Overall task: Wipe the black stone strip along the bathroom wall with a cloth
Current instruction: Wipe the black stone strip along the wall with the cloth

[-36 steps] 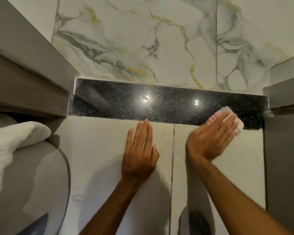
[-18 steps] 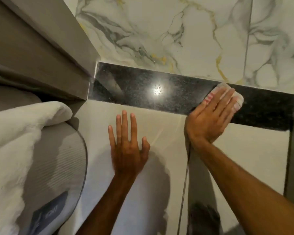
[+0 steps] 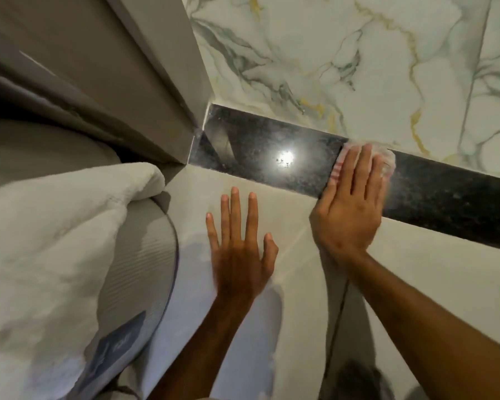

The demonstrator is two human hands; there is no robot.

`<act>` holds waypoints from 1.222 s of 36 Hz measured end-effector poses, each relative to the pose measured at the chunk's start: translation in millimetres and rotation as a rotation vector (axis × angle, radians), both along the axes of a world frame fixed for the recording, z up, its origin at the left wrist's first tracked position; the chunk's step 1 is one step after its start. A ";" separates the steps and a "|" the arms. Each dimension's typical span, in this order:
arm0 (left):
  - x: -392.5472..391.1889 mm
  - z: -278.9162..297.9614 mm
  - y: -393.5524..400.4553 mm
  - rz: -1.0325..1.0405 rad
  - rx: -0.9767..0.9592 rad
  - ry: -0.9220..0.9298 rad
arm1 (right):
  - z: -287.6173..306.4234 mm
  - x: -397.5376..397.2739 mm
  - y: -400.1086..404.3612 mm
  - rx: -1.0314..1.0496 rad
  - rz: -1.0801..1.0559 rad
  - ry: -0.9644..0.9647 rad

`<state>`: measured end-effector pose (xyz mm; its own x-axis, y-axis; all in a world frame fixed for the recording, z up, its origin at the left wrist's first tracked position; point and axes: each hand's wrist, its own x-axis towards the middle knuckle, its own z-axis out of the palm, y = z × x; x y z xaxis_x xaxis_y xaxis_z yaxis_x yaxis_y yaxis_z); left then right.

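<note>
While the left hand (image 3: 240,249) rests flat and open on the pale wall below, fingers spread and holding nothing, the right hand (image 3: 350,209) presses a cloth (image 3: 386,160) against the black stone strip (image 3: 251,148) with the palm and straight fingers laid over it, so the cloth is pinned under the hand more than gripped. One second ago this hand was near the right end of the strip, close to the grey panel there; half a second ago it was about in the middle; now it is to the left of the middle, just beside the bright reflection of a lamp on the stone. The cloth has therefore travelled leftward along the strip in one pass, and the left hand has shifted left with it as a support. I judge that the right part of the strip is already wiped and that the part between the cloth and the left end, where the strip meets the grey frame (image 3: 168,82), is not yet done. The marble tiles (image 3: 344,53) are directly above the strip, and the cloth slightly overlaps their lower edge. A white towel (image 3: 55,241) lies at the left, well apart from both hands.
</note>
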<state>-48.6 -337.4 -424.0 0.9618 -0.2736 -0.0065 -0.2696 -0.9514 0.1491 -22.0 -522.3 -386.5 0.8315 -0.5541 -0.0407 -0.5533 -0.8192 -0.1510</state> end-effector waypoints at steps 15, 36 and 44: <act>-16.3 -1.9 45.6 0.069 0.013 0.049 | 2.7 -23.2 -11.5 0.061 0.467 0.009; -17.4 -5.4 44.8 0.098 0.067 0.072 | -1.9 63.3 38.9 0.094 0.353 0.026; -15.0 -3.7 44.6 0.078 0.085 0.109 | -9.4 108.6 113.9 0.132 0.607 0.030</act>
